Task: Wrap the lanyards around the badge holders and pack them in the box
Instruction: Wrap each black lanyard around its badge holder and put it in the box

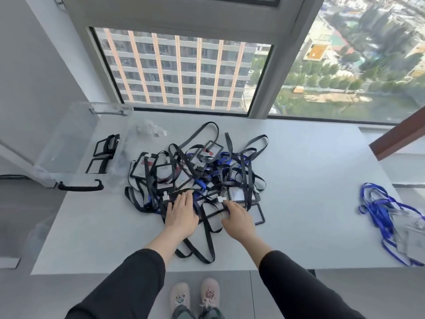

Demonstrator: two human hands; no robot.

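Observation:
A tangled heap of black and blue lanyards with black-framed badge holders point(197, 178) lies in the middle of the white table point(310, 162). My left hand point(181, 215) rests flat with straight fingers on the heap's near left edge. My right hand point(239, 219) touches a black-framed holder point(257, 212) at the near right, fingers reaching forward; whether it pinches anything is hidden. A clear plastic box point(76, 143) with a black handle stands at the table's left end, and two wrapped badge holders point(104, 154) lie inside it.
A second bundle of blue lanyards with clear holders point(391, 222) lies at the table's right edge. A small pile of clear plastic bits point(149, 131) sits behind the heap. A window runs along the far side, and a brown ledge point(400, 137) juts in at right.

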